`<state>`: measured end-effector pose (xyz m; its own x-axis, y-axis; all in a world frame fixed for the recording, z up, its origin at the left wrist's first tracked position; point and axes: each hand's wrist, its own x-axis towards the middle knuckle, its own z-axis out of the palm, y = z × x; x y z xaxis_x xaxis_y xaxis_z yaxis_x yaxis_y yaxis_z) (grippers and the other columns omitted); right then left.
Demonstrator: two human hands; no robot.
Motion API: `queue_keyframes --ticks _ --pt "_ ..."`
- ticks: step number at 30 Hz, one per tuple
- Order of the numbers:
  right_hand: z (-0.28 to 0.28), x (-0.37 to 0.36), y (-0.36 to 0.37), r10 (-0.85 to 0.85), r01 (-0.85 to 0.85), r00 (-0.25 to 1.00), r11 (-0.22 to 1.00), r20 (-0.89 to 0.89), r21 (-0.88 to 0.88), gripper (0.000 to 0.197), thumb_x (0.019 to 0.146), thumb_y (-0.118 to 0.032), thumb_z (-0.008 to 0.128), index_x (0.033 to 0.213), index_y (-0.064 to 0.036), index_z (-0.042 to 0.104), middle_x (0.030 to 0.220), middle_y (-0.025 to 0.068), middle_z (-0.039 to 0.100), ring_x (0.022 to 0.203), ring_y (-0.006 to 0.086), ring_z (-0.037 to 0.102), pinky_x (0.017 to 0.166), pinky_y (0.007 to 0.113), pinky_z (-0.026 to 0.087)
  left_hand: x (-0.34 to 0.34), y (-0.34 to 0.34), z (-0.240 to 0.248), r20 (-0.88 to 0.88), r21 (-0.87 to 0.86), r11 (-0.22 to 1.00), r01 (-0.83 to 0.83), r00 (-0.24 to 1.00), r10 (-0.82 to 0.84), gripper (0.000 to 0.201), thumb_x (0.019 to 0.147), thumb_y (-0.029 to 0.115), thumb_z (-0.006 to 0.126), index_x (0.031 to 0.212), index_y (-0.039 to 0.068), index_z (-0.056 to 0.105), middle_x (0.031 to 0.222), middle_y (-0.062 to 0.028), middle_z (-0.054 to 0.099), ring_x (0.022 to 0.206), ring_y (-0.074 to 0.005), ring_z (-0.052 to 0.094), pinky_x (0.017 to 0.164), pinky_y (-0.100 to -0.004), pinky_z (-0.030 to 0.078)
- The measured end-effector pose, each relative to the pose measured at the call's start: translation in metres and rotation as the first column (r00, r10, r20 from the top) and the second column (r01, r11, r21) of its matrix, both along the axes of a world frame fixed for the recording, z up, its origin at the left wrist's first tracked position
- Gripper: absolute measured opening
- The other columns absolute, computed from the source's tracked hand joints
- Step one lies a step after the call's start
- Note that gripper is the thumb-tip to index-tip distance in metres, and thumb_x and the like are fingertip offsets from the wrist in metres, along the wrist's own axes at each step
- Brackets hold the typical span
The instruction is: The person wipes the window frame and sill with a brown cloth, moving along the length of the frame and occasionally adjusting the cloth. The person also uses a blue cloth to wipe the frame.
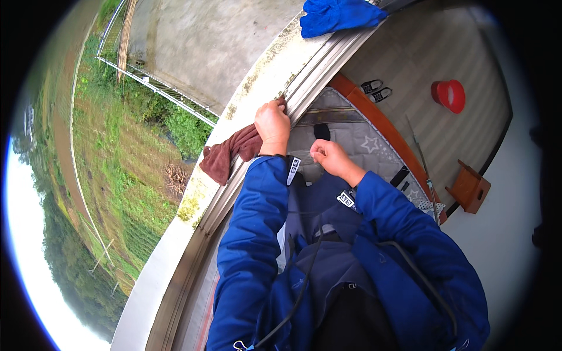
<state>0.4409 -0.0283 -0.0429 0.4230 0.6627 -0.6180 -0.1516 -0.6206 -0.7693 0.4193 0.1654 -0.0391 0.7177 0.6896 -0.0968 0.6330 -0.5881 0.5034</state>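
– Left hand?
– Closed on the brown cloth, over the inner edge of the window ledge.
– Right hand?
– Apart, curled; I can't tell whether it holds anything.

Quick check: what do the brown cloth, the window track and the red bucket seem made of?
Brown cloth: soft matte textile, perhaps microfibre; it bunches in loose folds. Window track: probably metal, likely aluminium, dull grey; it has thin parallel ridges. Red bucket: probably plastic, with smooth, even, bright colour; too far off to be sure.
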Motion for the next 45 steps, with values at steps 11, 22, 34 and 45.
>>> queue_keyframes --ticks 11,22,34,45 --pt "0.019 0.053 -0.015 -0.111 0.113 0.992 0.993 0.064 -0.025 0.003 0.086 -0.003 0.056 0.083 -0.0029 0.057 0.069 0.0000 0.059 0.063 0.0056 0.054 0.058 0.022 0.044 0.014 0.085 0.034 0.368 -0.840 0.538 -0.065 0.660 0.655 0.018 0.086 0.000 0.062 0.104 -0.004 0.060 0.088 -0.0094 0.068 0.076 -0.0113 0.063 0.069 -0.0213 0.050" --pt "0.069 0.054 0.086 -0.247 0.106 0.923 0.900 0.296 0.423 0.035 0.085 -0.020 0.066 0.113 -0.0004 0.060 0.092 0.0140 0.064 0.084 0.0248 0.061 0.072 0.029 0.050 -0.023 0.010 0.067 0.343 -0.847 0.529 0.046 0.808 0.479 0.022 0.089 0.003 0.059 0.109 -0.005 0.059 0.102 -0.0097 0.065 0.091 -0.0134 0.061 0.081 -0.0235 0.049" --pt "0.184 0.087 0.120 -0.104 0.490 0.863 0.407 -0.494 0.771 0.035 0.094 -0.014 0.054 0.123 0.0050 0.051 0.119 0.0100 0.059 0.110 0.0192 0.054 0.100 0.035 0.038 -0.149 0.003 0.085 0.447 -0.637 0.622 -0.455 0.440 0.779 0.022 0.091 0.012 0.058 0.110 0.000 0.061 0.082 -0.0021 0.062 0.070 -0.0062 0.055 0.064 -0.0199 0.043" --pt "0.213 0.195 0.100 -0.073 -0.231 0.827 0.860 0.557 0.455 0.035 0.086 0.003 0.056 0.121 0.0055 0.055 0.112 0.0092 0.062 0.101 0.0153 0.058 0.092 0.027 0.044 -0.243 0.002 -0.016 0.319 0.159 0.543 -0.825 0.563 0.762 0.024 0.091 0.021 0.051 0.074 0.005 0.054 0.074 -0.0107 0.053 0.071 -0.0324 0.051 0.066 -0.0432 0.038"
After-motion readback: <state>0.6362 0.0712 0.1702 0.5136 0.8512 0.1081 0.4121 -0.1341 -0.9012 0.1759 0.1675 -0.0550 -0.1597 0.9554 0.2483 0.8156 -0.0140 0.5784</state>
